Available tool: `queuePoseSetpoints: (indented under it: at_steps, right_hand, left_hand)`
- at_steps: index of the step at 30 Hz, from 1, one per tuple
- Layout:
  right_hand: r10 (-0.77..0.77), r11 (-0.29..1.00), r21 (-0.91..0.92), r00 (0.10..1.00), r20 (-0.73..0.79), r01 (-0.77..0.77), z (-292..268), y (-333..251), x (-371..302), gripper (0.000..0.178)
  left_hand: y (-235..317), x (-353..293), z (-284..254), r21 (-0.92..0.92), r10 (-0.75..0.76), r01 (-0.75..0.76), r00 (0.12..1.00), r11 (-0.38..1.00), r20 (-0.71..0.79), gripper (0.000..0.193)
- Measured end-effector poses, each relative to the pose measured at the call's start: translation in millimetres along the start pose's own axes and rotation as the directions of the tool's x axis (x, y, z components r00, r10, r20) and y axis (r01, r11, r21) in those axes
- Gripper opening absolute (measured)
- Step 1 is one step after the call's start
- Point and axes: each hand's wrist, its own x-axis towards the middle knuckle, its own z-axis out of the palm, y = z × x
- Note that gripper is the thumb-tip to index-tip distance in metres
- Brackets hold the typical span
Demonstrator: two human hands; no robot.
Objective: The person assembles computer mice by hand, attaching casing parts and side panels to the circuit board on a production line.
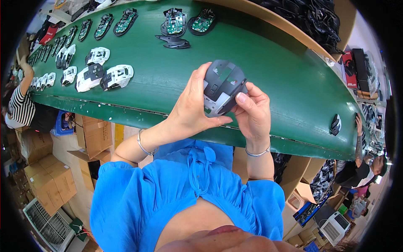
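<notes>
Between both hands, above the green table, is a dark and light grey computer mouse shell [223, 82] with cut-out openings. My left hand [191, 98] wraps its left side, with the thumb under the lower edge. My right hand [253, 107] grips the lower right side, thumb on top and the fingers partly hidden behind. White and grey mouse shells [118, 77] lie on the table to the left. Farther off, two mouse bases with green circuit boards [174, 22] lie side by side, with a dark curved plastic piece [172, 41] just nearer.
More circuit-board bases [126, 22] run in a row along the far left of the green table [289, 88]. A cardboard box [323, 23] of black parts stands at the far right edge. One small mouse part [336, 124] lies at the right. Other people work at both ends.
</notes>
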Motion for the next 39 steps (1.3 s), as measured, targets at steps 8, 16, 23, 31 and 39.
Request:
queuePoseSetpoints:
  at_steps: [8,16,23,31,39]
  right_hand:
    - [0.098,0.995,-0.019,0.991,0.089,-0.097,-8.9,-3.0,7.8,0.028]
    - [0.255,0.935,-0.275,0.964,0.082,-0.224,-10.6,-13.6,6.7,0.036]
    - [0.258,0.930,-0.288,0.964,0.063,-0.230,-4.1,-13.7,7.3,0.047]
    - [0.358,0.933,-0.048,0.931,0.071,-0.356,-18.9,5.5,21.4,0.035]
    - [0.303,0.949,0.070,0.950,0.070,-0.308,-11.6,3.4,9.7,0.033]
  left_hand:
    - [-0.2,1.7,-12.3,0.062,-0.070,0.062,0.988,0.996,0.137,0.100]
    - [-10.6,1.8,-22.4,0.058,0.043,-0.063,0.951,0.996,0.305,0.086]
    - [-6.2,8.0,-31.3,-0.013,0.105,-0.109,0.918,0.994,0.383,0.080]
    - [-15.2,34.7,-44.8,0.125,-0.180,0.130,0.749,0.984,0.637,0.083]
    - [1.3,45.4,-62.6,0.076,-0.215,0.244,0.616,0.967,0.758,0.086]
